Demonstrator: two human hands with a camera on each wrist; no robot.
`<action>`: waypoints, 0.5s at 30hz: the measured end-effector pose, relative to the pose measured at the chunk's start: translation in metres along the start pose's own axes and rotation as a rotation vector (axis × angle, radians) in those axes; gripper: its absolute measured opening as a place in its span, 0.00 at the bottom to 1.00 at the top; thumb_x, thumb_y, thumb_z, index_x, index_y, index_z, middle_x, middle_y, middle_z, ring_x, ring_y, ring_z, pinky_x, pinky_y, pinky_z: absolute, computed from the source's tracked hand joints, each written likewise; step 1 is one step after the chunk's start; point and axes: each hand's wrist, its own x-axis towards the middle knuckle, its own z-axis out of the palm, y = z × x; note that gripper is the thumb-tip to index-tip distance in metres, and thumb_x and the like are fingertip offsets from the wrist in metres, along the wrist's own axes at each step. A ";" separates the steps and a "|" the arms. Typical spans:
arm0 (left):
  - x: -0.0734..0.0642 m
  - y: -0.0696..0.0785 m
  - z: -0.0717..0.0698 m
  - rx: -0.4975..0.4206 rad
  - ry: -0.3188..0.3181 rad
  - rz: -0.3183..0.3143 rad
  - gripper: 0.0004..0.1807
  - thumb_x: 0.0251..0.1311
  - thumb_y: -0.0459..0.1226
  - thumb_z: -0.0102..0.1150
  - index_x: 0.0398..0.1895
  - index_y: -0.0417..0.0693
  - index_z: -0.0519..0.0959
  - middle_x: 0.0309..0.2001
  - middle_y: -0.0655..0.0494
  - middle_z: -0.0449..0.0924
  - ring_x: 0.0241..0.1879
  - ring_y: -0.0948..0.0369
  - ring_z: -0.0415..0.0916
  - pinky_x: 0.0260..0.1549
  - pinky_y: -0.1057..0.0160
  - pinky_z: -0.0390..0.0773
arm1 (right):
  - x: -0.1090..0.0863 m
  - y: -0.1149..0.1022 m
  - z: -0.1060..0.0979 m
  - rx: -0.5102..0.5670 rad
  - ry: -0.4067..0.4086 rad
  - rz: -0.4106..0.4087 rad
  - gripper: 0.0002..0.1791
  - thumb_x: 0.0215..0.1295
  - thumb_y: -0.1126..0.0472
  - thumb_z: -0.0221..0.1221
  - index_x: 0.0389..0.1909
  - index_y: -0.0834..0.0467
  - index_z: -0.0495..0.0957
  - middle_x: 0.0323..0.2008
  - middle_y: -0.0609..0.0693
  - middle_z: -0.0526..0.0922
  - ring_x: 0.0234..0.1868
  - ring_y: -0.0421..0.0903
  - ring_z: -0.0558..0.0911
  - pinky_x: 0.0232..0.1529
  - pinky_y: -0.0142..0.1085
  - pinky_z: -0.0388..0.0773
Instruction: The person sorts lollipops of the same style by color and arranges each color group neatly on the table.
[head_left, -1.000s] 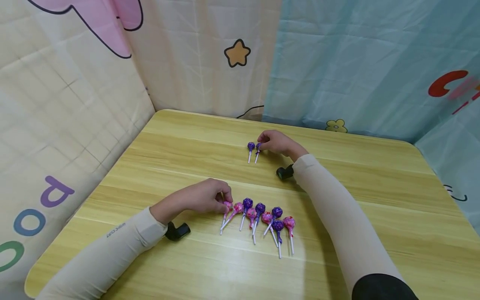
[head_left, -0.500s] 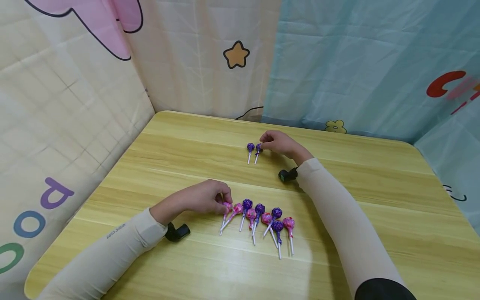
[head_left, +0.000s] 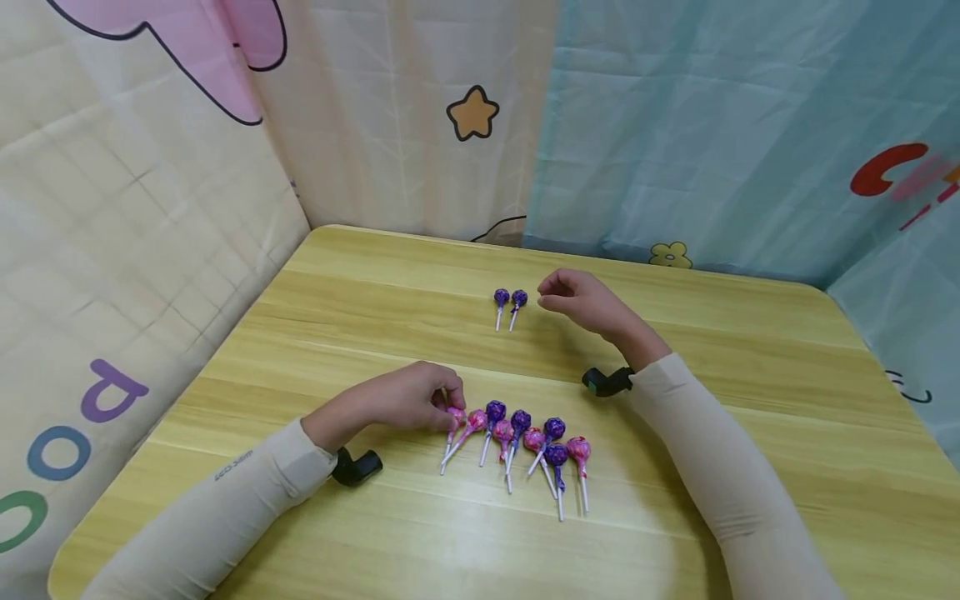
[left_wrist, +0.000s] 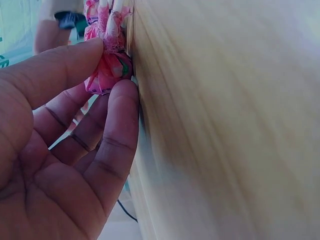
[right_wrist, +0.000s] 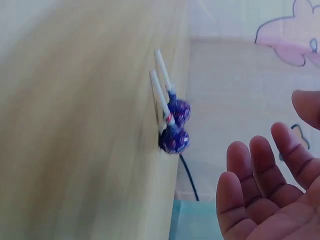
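My left hand [head_left: 408, 396] pinches the head of a pink lollipop [head_left: 455, 417] at the left end of a loose row on the table. In the left wrist view, thumb and fingers sit around its pink wrapper [left_wrist: 111, 70]. Another pink lollipop [head_left: 476, 421] lies right beside it, their sticks crossing. Farther back, two purple lollipops [head_left: 519, 298] lie side by side, sticks toward me. My right hand [head_left: 588, 304] is just right of them, apart from them, fingers loosely bent and holding nothing. In the right wrist view, a gap shows between the fingers and the purple heads [right_wrist: 175, 139].
Several more pink and purple lollipops [head_left: 555, 454] lie in the row to the right of my left hand, some sticks overlapping. The wooden table [head_left: 360, 283] meets printed curtains [head_left: 675, 125] at the back and left. Black wrist-camera mounts [head_left: 606, 382] stick out below both wrists.
My right hand has let go of the right-hand purple lollipop and drawn back to the right. That lollipop stays beside the other purple one. The left hand holds its place.
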 end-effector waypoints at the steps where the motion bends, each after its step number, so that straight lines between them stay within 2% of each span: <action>1: 0.001 0.000 0.000 0.003 -0.001 0.005 0.06 0.59 0.31 0.68 0.33 0.49 0.80 0.34 0.61 0.78 0.34 0.63 0.75 0.34 0.65 0.78 | -0.006 -0.001 0.000 -0.008 -0.002 -0.003 0.20 0.72 0.57 0.58 0.54 0.67 0.72 0.49 0.57 0.77 0.50 0.54 0.75 0.56 0.50 0.72; 6: 0.002 0.000 0.001 0.004 -0.003 0.026 0.06 0.58 0.31 0.68 0.33 0.49 0.80 0.34 0.61 0.78 0.34 0.64 0.76 0.35 0.65 0.78 | -0.041 -0.005 0.003 -0.080 -0.025 -0.036 0.17 0.72 0.56 0.59 0.52 0.64 0.75 0.48 0.56 0.79 0.50 0.52 0.77 0.52 0.48 0.74; 15: 0.000 0.001 0.001 -0.002 -0.001 0.005 0.06 0.58 0.31 0.68 0.33 0.49 0.80 0.34 0.60 0.78 0.34 0.63 0.76 0.34 0.65 0.78 | -0.100 -0.011 0.014 -0.185 -0.058 -0.104 0.13 0.69 0.59 0.62 0.48 0.61 0.78 0.45 0.52 0.81 0.47 0.48 0.80 0.45 0.42 0.79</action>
